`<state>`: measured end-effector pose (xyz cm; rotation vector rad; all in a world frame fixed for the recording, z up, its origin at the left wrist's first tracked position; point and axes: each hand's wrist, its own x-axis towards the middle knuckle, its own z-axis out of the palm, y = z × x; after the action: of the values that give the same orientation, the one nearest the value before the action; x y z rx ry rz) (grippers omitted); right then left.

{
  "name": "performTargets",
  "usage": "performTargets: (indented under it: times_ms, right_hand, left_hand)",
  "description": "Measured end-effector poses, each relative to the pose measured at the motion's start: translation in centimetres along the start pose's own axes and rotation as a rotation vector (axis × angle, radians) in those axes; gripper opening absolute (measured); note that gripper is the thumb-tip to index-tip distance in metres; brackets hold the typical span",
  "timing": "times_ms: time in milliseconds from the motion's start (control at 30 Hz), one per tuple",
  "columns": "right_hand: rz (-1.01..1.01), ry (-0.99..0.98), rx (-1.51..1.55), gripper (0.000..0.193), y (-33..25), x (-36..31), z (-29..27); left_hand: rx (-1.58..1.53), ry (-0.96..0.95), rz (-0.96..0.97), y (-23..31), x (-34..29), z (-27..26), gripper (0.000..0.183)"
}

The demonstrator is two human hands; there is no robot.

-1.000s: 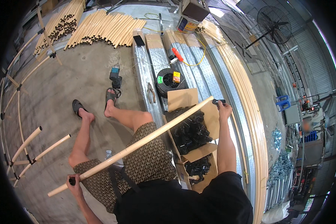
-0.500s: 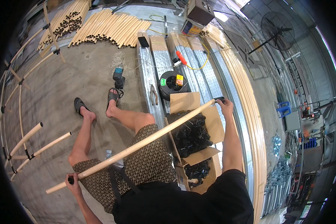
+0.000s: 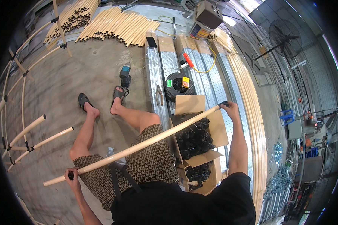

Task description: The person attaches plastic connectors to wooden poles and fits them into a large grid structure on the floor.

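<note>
A long cream-coloured pipe [image 3: 139, 145] lies slantwise across my lap, its near left end sticking out past my left hand [image 3: 73, 180]. The fingers of that hand are closed round a black pipe joint [image 3: 70, 175] on the pipe. At the far right end, my right hand [image 3: 231, 110] grips another black pipe joint [image 3: 224, 103], fitted at the pipe's tip. Below the right part of the pipe stands an open cardboard box [image 3: 218, 129] full of black pipe joints [image 3: 194, 140]. A second box [image 3: 215, 176] beside it holds more of them.
A cordless drill [image 3: 125, 75] stands on the floor by my feet. Pliers [image 3: 159, 95], a black spool [image 3: 179, 88] and a phone [image 3: 151, 42] lie on wrapped metal profiles [image 3: 210, 71]. Pipe stacks [image 3: 120, 26] lie beyond; a pipe frame [image 3: 25, 75] stands left.
The whole view has shifted slightly. The pipe's left end sits a little higher in the picture, with both hands still gripping along it.
</note>
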<state>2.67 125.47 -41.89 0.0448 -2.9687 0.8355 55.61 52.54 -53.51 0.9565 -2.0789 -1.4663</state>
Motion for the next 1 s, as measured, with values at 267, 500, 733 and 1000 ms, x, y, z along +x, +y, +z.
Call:
performTargets:
  times_ms: [267, 500, 733, 1000]
  right_hand:
    - [0.073, 0.173, 0.090, 0.034, -0.6, -1.4, 1.4]
    - [0.038, 0.060, 0.138, 0.032, 2.1, 0.0, 1.5]
    - [0.084, 0.145, 0.086, 0.029, 0.5, -0.8, 2.8]
    - [0.163, 0.097, 0.217, 0.029, -1.0, -0.4, 3.6]
  left_hand:
    - [0.002, 0.012, 0.046, -0.3, 0.2, 0.4, 0.017]
    - [0.048, 0.019, 0.082, -0.9, 0.1, 0.3, 0.016]
    - [0.027, 0.012, 0.033, -1.4, 0.0, 0.3, 0.015]
    - [0.033, 0.034, 0.045, -2.4, 0.2, -0.1, 0.020]
